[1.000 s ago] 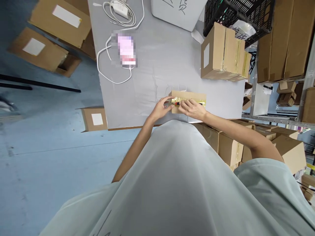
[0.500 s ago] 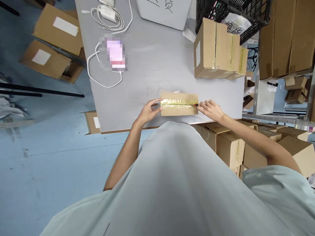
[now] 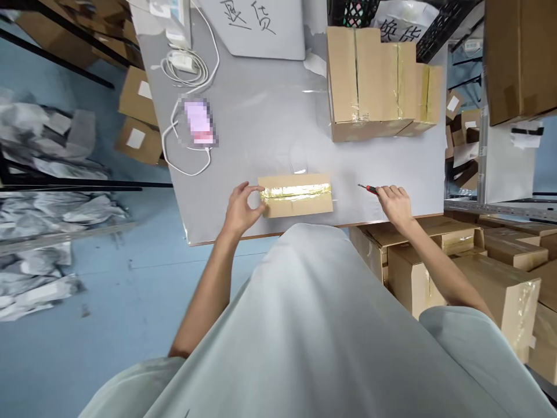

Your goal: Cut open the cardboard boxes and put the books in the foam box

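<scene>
A small cardboard box (image 3: 296, 208) with shiny clear-yellow tape along its top seam lies near the table's front edge. My left hand (image 3: 241, 210) grips its left end, with thumb and fingertips against the box. To the right of the box, my right hand (image 3: 395, 203) is closed round a slim red-and-black handled tool (image 3: 371, 189). Its thin metal tip points left, apart from the box. Whether that tip is a blade or a screwdriver shaft is too small to tell.
Taped cartons (image 3: 368, 75) stand at the table's back right, before a black crate (image 3: 448, 26). A grey-white bin (image 3: 265, 35) with handwriting is at the back. A blurred-out phone (image 3: 200, 122) and coiled white cable (image 3: 187, 67) lie left. More boxes (image 3: 413, 273) are stacked below right.
My right hand has drawn the tool away from the box's right end, out to the right. The left hand stays at the box's left end. The camera view has shifted.
</scene>
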Demonstrator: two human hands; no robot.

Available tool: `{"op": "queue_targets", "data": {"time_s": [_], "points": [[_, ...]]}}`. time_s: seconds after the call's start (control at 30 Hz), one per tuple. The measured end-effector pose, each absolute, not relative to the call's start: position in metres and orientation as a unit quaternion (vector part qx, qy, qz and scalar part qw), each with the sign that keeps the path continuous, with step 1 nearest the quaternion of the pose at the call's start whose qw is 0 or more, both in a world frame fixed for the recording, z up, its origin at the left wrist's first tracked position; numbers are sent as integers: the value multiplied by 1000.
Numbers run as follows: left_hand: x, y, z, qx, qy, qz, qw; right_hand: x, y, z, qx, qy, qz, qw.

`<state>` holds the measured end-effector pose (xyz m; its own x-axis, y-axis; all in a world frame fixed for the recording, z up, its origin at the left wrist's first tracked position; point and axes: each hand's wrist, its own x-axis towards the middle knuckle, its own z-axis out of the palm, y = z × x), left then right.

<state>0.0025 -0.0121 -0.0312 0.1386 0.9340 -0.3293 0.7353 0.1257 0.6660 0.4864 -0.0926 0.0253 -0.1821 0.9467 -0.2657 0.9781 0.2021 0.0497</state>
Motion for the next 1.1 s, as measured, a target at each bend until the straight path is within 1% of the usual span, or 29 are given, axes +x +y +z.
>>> {"op": "queue_targets", "data": {"time_s": [0.07, 0.1, 0.23, 0.33, 0.5, 0.63, 0.77, 0.83, 0.93, 1.1], "points": [[35, -11, -21, 701, 631, 98, 318, 488, -101, 11, 684, 721, -89, 64], [56, -11, -17, 727, 609, 82, 305, 485, -105, 3, 707, 698, -110, 34], [140, -13, -9, 836, 440, 3, 329, 459, -112, -25, 775, 589, -214, -81], [174, -8, -12, 868, 386, -23, 311, 444, -115, -37, 805, 497, -280, -162], [175, 8, -11, 880, 369, 3, 298, 427, -119, -42, 796, 374, -347, -326], [155, 10, 15, 868, 376, 69, 319, 413, -115, -33, 764, 328, -372, -412], [127, 2, 49, 828, 415, 130, 354, 403, -105, -8, 751, 320, -354, -456], [111, -3, 52, 805, 437, 153, 371, 398, -100, 7, 746, 337, -334, -467], [85, -8, 33, 783, 451, 174, 392, 381, -96, 21, 744, 376, -316, -452], [41, -16, -11, 745, 481, 189, 423, 344, -93, 27, 755, 438, -314, -374]]}}
